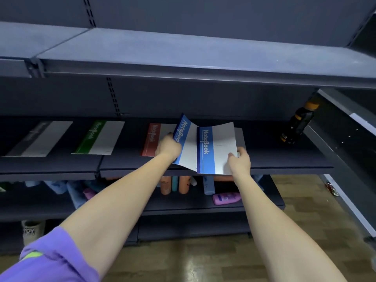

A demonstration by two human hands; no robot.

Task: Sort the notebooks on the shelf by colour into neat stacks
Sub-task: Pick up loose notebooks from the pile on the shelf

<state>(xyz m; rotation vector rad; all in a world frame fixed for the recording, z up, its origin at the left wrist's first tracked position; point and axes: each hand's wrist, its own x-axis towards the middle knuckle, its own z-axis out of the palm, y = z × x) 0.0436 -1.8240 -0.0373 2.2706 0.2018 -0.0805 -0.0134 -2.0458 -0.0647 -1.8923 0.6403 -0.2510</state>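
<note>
The left hand (168, 146) grips one blue notebook (184, 139) by its spine edge; the right hand (240, 162) pinches another blue notebook's (216, 149) front corner, overhanging the shelf (284, 159) lip.

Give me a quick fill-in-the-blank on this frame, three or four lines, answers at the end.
1. The left hand and the right hand each hold a notebook with a ____ band.
2. Left of the red notebook lies a ____ notebook.
3. The dark bottle stands at the ____ end of the shelf.
4. The sleeve on the left arm is ____.

Answers: blue; green; right; purple
</note>
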